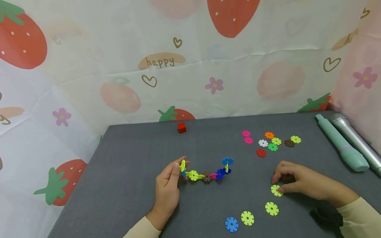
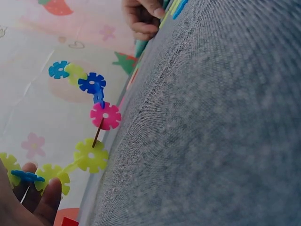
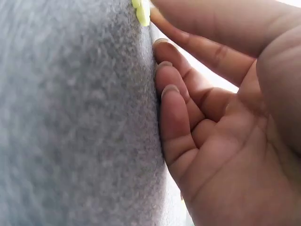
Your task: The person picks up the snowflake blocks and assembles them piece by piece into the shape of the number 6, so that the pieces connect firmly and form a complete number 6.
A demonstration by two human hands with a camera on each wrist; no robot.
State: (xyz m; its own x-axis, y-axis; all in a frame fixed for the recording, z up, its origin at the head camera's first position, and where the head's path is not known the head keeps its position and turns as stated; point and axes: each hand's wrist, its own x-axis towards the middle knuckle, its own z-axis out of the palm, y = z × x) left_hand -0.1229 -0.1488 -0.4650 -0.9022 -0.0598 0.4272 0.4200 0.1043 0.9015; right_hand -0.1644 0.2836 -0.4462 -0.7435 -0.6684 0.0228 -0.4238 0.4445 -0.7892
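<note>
At the far left, strawberry-print cloth (image 1: 29, 145) borders the grey table (image 1: 134, 148) and continues behind it. The left hand (image 1: 167, 188) has thumb and fingers pinching the left end of a chain of notched discs (image 1: 193, 175), in front of a red cube (image 1: 182, 128). The chain's long axis runs left to right; it dips in the middle, and its right end turns upward to a light-blue disc; whether its middle touches the table, I cannot tell. Nearer the person lie a loose blue disc (image 1: 232, 224), a yellow-green one (image 1: 247, 218) and another (image 1: 272, 209). Two pink discs (image 1: 248, 140) lie beyond the chain's right end, beside a scattered group (image 1: 273, 147) of red, white, orange, green, brown and yellow-green discs. Just below this group, the right grip (image 1: 306, 181) pinches a yellow-green disc (image 1: 275, 190) low at the table, its other fingers curled. Farther right, a mint-green microphone (image 1: 342, 144) and a silver microphone (image 1: 357, 139) lie slantwise, side by side.
</note>
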